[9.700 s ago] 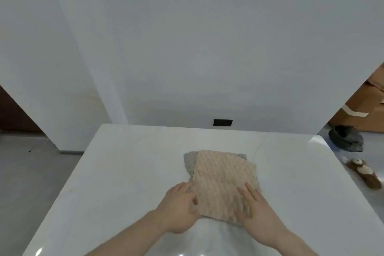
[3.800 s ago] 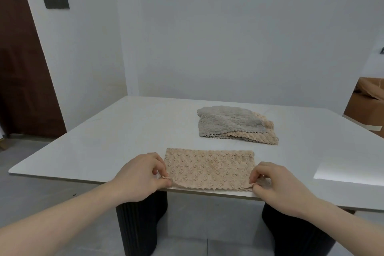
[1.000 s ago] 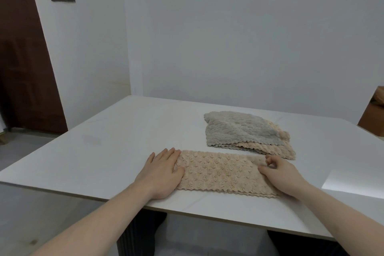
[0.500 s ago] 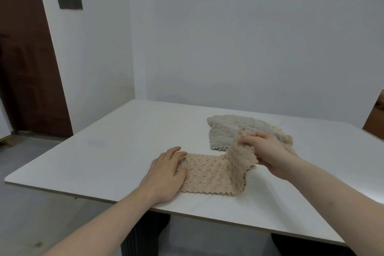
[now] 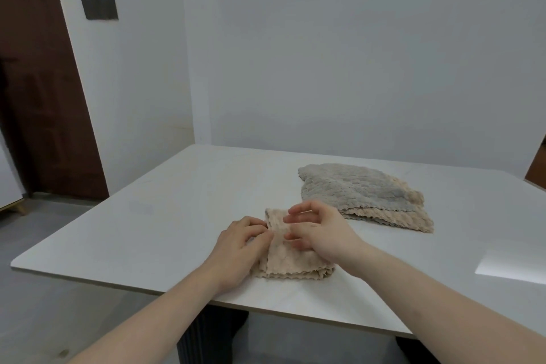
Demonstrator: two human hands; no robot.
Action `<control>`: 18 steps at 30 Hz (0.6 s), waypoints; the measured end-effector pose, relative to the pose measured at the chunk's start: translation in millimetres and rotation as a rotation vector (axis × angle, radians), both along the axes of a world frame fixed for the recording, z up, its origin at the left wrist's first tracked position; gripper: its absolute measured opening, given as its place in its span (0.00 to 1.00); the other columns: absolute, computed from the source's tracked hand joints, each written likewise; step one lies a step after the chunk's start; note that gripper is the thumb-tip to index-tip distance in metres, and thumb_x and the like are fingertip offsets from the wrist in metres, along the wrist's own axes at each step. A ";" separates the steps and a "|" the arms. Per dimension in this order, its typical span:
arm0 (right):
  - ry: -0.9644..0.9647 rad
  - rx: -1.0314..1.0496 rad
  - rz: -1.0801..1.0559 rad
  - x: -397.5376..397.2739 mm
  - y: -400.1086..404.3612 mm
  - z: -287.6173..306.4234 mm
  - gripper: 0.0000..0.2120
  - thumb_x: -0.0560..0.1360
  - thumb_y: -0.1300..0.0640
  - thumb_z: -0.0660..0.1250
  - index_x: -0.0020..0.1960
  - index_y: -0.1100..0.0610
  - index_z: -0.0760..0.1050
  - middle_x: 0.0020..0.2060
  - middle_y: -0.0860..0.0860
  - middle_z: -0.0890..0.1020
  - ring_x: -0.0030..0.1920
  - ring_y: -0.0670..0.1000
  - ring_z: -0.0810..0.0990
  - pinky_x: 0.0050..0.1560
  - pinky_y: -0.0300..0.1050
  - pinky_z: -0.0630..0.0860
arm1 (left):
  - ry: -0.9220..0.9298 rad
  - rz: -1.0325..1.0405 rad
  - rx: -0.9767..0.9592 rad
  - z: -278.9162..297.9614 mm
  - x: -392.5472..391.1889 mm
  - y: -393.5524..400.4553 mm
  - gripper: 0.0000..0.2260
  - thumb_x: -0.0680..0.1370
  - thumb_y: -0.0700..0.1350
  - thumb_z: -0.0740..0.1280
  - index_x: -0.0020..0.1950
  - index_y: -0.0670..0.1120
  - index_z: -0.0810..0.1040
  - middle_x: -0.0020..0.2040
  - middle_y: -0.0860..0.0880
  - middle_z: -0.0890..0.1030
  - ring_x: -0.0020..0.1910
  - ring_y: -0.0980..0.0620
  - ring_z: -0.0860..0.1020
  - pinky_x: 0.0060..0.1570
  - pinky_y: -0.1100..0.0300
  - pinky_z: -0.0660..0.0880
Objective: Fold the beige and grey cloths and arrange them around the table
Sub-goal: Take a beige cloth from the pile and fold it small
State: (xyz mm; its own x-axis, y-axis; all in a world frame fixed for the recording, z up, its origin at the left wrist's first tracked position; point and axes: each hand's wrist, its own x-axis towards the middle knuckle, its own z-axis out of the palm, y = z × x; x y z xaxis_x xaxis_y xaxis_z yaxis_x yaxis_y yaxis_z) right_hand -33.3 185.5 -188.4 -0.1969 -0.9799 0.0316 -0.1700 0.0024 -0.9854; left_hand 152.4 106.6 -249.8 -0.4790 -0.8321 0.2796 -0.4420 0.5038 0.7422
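The folded beige cloth (image 5: 291,260) lies near the front edge of the white table (image 5: 165,216), with several scalloped layers visible along its near side. Both hands meet over its far half.

Left hand (image 5: 236,248): positioned at the cloth's left edge. The fingers are curled and the fingertips pinch the edge of the upper layer, which stands slightly raised at the far-left corner. The heel of the hand rests at the cloth's near-left corner.

Right hand (image 5: 319,230): positioned on top of the cloth, covering its right and far portion. The fingers are bent and point left toward the left hand. The lower fingers contact the cloth surface; the upper fingers are lifted clear of it. Whether the thumb grips a layer cannot be determined, as the hand hides it.

The fingertips of the two hands are just beside each other over the cloth's left portion.

A second stack lies behind and to the right, well apart from the hands: a grey cloth (image 5: 351,186) on top of another beige cloth (image 5: 407,220), whose scalloped edge projects at the near-right side.

A dark door (image 5: 44,97) and a dark wall plate (image 5: 100,8) are at the left.
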 end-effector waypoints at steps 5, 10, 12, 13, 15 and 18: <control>0.501 -0.260 -0.199 -26.6 8.7 -21.3 0.12 0.77 0.61 0.65 0.50 0.44 0.79 0.47 0.39 0.84 0.49 0.40 0.81 0.49 0.40 0.79 | 0.042 0.020 0.023 -1.4 -0.6 -1.2 0.11 0.76 0.61 0.69 0.42 0.56 0.84 0.56 0.65 0.76 0.62 0.63 0.72 0.66 0.56 0.68; 0.636 -0.247 -0.135 -49.2 10.9 -57.0 0.14 0.81 0.49 0.63 0.67 0.42 0.73 0.64 0.34 0.75 0.66 0.33 0.70 0.69 0.37 0.66 | 0.084 0.086 0.038 1.5 1.0 0.2 0.11 0.77 0.55 0.71 0.38 0.52 0.81 0.52 0.62 0.76 0.58 0.63 0.74 0.59 0.63 0.67; 0.685 -0.218 -0.117 -49.4 8.0 -60.8 0.19 0.81 0.45 0.61 0.71 0.42 0.70 0.70 0.35 0.71 0.71 0.36 0.66 0.74 0.39 0.61 | 0.110 0.114 0.037 0.4 1.8 -1.2 0.13 0.78 0.54 0.72 0.35 0.52 0.79 0.50 0.59 0.77 0.55 0.60 0.76 0.58 0.61 0.68; 0.718 -0.202 -0.098 -48.9 6.7 -62.0 0.21 0.81 0.44 0.61 0.73 0.42 0.68 0.72 0.34 0.68 0.73 0.36 0.63 0.75 0.39 0.58 | 0.119 0.126 0.031 -1.0 1.9 -1.9 0.14 0.78 0.54 0.72 0.34 0.52 0.78 0.49 0.59 0.76 0.54 0.58 0.76 0.59 0.59 0.69; 0.774 -0.165 -0.062 -48.0 5.4 -63.3 0.24 0.82 0.41 0.58 0.76 0.42 0.65 0.74 0.34 0.63 0.74 0.35 0.58 0.77 0.39 0.54 | 0.116 0.148 0.008 -3.1 1.9 -3.3 0.14 0.78 0.53 0.72 0.34 0.51 0.77 0.49 0.59 0.76 0.55 0.57 0.75 0.59 0.59 0.68; 0.861 -0.099 -0.041 -48.7 3.7 -66.9 0.26 0.81 0.37 0.54 0.78 0.41 0.60 0.77 0.35 0.59 0.77 0.37 0.56 0.80 0.51 0.51 | 0.081 0.167 -0.027 -5.0 0.6 -4.5 0.14 0.76 0.51 0.73 0.33 0.49 0.77 0.50 0.60 0.75 0.58 0.59 0.72 0.59 0.61 0.67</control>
